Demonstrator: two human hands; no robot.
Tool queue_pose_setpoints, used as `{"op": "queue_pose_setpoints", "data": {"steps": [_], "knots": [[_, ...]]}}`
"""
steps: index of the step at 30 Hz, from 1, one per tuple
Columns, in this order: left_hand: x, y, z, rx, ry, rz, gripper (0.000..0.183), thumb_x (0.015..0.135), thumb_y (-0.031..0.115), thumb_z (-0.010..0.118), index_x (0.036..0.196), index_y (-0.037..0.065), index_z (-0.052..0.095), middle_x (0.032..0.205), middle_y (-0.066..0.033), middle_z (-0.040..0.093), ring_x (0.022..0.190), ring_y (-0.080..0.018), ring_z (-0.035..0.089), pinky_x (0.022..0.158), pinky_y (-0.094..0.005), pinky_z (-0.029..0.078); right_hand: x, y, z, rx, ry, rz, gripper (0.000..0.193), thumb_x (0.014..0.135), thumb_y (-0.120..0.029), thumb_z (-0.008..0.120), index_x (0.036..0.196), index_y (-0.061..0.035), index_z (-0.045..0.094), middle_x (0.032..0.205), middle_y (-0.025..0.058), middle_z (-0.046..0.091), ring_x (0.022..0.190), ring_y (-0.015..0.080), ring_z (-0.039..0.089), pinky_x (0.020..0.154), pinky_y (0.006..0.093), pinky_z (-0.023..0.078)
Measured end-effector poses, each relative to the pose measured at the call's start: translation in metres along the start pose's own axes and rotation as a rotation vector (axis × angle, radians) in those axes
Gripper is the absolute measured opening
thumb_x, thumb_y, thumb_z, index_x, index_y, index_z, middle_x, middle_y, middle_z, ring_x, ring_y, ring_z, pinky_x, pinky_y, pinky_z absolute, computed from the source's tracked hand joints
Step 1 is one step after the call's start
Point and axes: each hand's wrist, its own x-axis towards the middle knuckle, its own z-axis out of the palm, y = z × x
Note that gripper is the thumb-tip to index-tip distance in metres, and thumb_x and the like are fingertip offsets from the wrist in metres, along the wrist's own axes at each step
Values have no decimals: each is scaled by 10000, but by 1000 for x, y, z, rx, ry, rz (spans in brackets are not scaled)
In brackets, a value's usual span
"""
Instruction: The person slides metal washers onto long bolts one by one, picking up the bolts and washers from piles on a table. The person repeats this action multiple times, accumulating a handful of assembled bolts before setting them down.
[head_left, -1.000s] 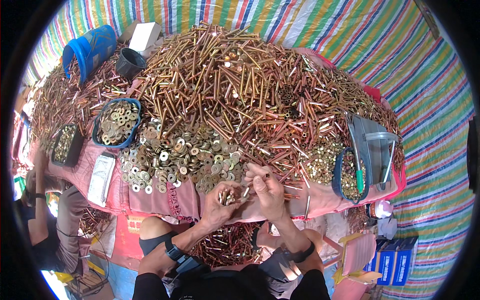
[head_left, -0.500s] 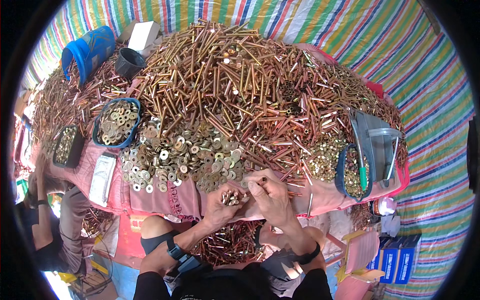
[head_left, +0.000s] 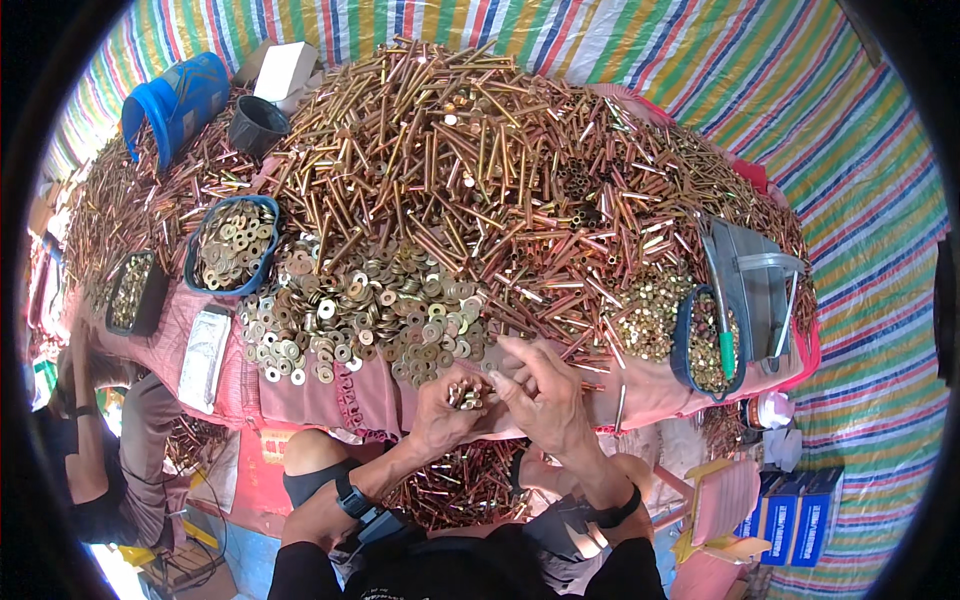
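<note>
In my left hand [head_left: 440,418], a small bundle of metal pieces [head_left: 466,395] is gripped with the shiny ends facing up; whether they are bolts or sleeves I cannot tell. Right beside it is my right hand [head_left: 548,400], its thumb close to the bundle and its index finger stretched away from the thumb. Nothing shows between that thumb and finger. Just beyond both hands lies a spread of flat washers [head_left: 370,310]. A large heap of copper-coloured bolts and tubes [head_left: 430,160] rises behind the washers.
Washers fill a blue basket [head_left: 192,262] at left; nuts fill a dark tub [head_left: 157,300] and a blue container [head_left: 682,350]. A grey scoop [head_left: 765,255], blue bucket [head_left: 190,95] and black cup [head_left: 260,125] rest on the heap. Another person's arm [head_left: 88,440] is at far left.
A small dark-ended piece seen at my right fingertips earlier no longer shows there. The right index finger has straightened, and the right thumb has moved slightly down toward the left hand's bundle.
</note>
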Motion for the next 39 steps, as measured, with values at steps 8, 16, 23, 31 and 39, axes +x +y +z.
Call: {"op": "queue_pose_setpoints", "data": {"steps": [8, 16, 23, 31, 39], "knots": [[5, -9, 5, 6, 37, 50, 200, 863, -46, 649, 1055, -4, 611, 1183, -93, 682, 1032, -137, 656, 933, -298, 527, -27, 51, -92, -335, 363, 202, 242, 898, -123, 798, 1112, -19, 756, 990, 139, 740, 817, 209, 713, 706, 324, 565], [8, -12, 6, -2, 89, 38, 205, 845, -96, 687, 1028, -15, 641, 1058, -58, 684, 907, -80, 601, 831, -248, 503, -114, 142, -114, -869, -88, 553, 269, 845, -241, 799, 933, -4, 708, 850, 209, 748, 792, 373, 748, 721, 463, 591], [9, -15, 4, 132, 75, 80, 222, 862, -136, 713, 999, 8, 613, 1089, -77, 683, 998, -137, 633, 920, -301, 523, -113, 136, -108, 266, -43, 999, 311, 931, -257, 805, 1010, 12, 670, 775, 115, 711, 598, 198, 724, 485, 314, 551], [8, -15, 4, 50, 67, 41, 223, 849, -136, 694, 1005, -1, 609, 1124, -92, 662, 1011, -152, 621, 941, -328, 513, -63, 128, -49, 519, 92, 948, 302, 994, -176, 745, 1152, 32, 594, 874, 136, 703, 658, 240, 746, 564, 323, 645], [9, -19, 3, -128, 25, 23, 306, 801, -134, 632, 1083, -20, 607, 1166, -96, 626, 1005, -164, 627, 960, -346, 541, -36, 134, -36, 801, 117, 733, 469, 1035, -5, 613, 1462, 57, 433, 1126, 234, 728, 908, 285, 770, 777, 372, 672]]}}
